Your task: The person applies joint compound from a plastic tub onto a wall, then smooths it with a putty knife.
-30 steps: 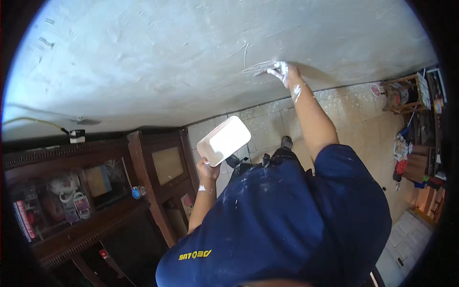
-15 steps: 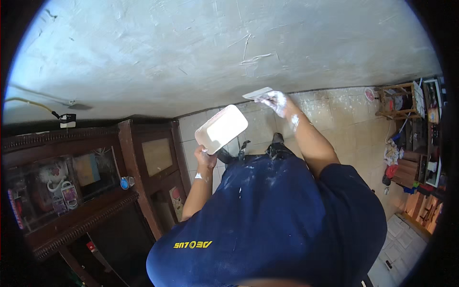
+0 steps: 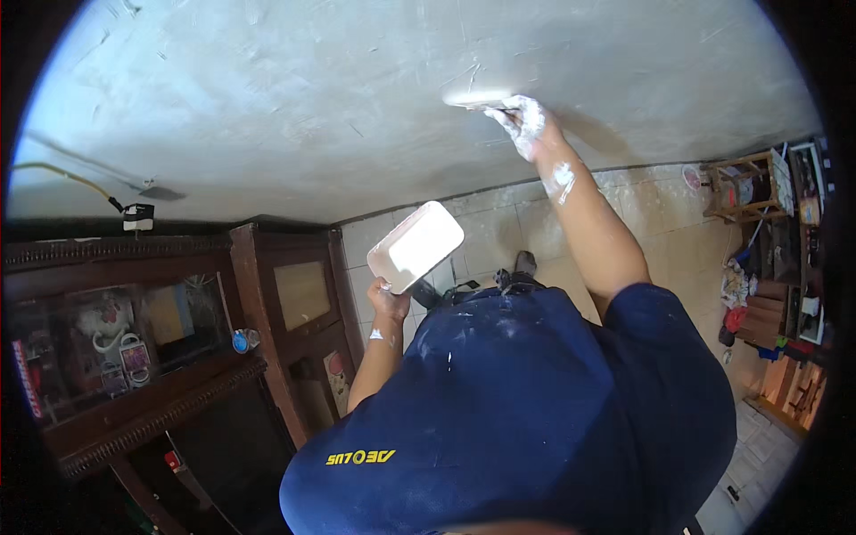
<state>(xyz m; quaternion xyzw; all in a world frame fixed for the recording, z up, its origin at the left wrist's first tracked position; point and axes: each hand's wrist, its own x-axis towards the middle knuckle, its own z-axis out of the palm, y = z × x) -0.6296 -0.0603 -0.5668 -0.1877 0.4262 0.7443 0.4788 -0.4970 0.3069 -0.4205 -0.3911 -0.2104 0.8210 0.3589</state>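
Note:
My left hand (image 3: 389, 301) grips the near end of a white rectangular tub (image 3: 379, 260) that holds bright white paste. White smears mark that wrist. Farther forward, my right hand (image 3: 526, 125) is closed on a flat putty knife (image 3: 489, 106), its blade against the grey wall (image 3: 312, 98). White paste coats the fingers of this hand, and a patch of it sits on the forearm. Bright white shows along the blade at the wall. Scratches and ridges run over the wall surface around it.
A dark wooden cabinet (image 3: 259, 294) with glass panes stands on the left. Above it a small black-and-white box (image 3: 138, 217) hangs from a yellow cable. Spattered pale tiles (image 3: 499, 227) cover the floor. At the right are a wooden stool (image 3: 744, 192) and cluttered shelves (image 3: 807, 250).
My right hand has moved up and forward, bringing the putty knife from above the floor edge onto the wall. The tub in my left hand has barely shifted.

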